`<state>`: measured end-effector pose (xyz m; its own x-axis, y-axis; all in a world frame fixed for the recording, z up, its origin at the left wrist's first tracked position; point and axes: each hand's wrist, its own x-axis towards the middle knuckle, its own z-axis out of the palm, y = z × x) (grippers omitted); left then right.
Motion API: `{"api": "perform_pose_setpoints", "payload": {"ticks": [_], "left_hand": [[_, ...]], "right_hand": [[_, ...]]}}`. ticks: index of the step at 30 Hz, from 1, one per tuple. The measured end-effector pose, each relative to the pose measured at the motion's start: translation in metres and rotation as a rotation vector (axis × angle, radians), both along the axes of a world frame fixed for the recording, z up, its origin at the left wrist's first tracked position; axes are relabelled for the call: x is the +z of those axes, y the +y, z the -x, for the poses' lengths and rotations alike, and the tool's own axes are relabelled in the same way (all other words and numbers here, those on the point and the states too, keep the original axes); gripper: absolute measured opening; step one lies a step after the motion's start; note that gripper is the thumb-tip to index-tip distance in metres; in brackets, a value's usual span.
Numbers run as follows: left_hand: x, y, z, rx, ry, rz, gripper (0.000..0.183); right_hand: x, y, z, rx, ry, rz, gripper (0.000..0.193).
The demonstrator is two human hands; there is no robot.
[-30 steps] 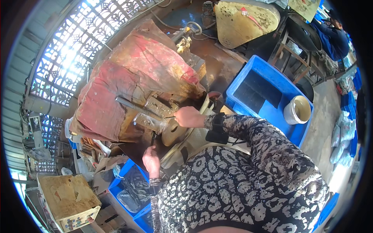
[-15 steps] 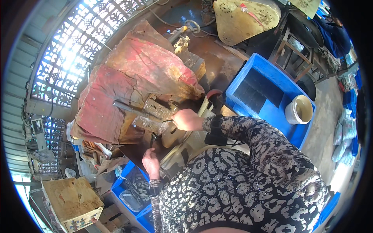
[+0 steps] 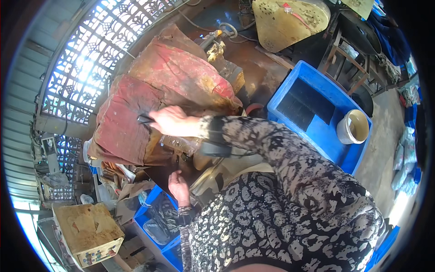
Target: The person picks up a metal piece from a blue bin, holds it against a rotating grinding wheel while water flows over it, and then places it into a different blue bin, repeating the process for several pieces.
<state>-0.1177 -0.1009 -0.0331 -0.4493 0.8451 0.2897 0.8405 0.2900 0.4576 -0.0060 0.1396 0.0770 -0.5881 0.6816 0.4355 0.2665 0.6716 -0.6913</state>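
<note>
My right hand [image 3: 173,121] reaches across to the left, over the worn red cloth cover. Its fingers are closed at the dark end of a metal lever [image 3: 145,119], and the hand and forearm hide most of that bar. Lower down, my left hand [image 3: 178,182] has its fingers pinched on a thin dark metal piece [image 3: 177,160], whose kind I cannot make out. Between the hands lies the machine's wet, dirty metal bed [image 3: 181,144], partly covered by my right forearm. The red cloth cover [image 3: 129,119] is draped over the machine.
A blue tub [image 3: 277,106] to the right holds dark flat sheets and a white bucket [image 3: 352,128]. Blue crates [image 3: 156,226] with dark pieces stand at lower left, beside a cardboard box [image 3: 88,229]. A yellowish panel [image 3: 290,22] stands at the far side.
My right hand has moved left from the machine's bed to the lever's end. My left hand stays in nearly the same place. The view has shifted slightly.
</note>
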Motion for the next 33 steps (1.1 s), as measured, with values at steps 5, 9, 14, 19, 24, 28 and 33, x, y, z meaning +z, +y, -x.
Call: {"api": "perform_pose_setpoints", "payload": {"ticks": [5,9,14,19,24,28,33], "left_hand": [[0.002,-0.001,-0.001,-0.030,-0.085,-0.015,0.021],[0.002,0.000,-0.001,-0.041,-0.107,-0.024,0.020],[-0.001,-0.002,0.001,-0.029,-0.130,0.036,0.020],[-0.006,-0.001,0.006,-0.045,-0.152,0.083,0.019],[-0.006,0.000,0.007,-0.060,-0.162,0.101,0.019],[-0.009,-0.001,0.011,-0.068,-0.188,0.132,0.019],[-0.020,-0.004,0.021,-0.046,-0.253,0.172,0.019]], "right_hand": [[0.024,0.004,0.044,0.061,-0.044,-0.031,0.028],[0.021,0.000,0.063,0.080,-0.121,-0.108,0.029],[0.019,0.011,0.081,0.000,-0.156,-0.148,0.025],[0.017,0.029,0.090,0.024,-0.237,-0.167,0.018],[0.014,0.023,0.093,-0.013,-0.191,-0.111,0.015],[0.012,0.021,0.089,-0.002,-0.147,-0.160,0.016],[0.014,0.018,0.090,-0.022,-0.167,-0.165,0.017]]}}
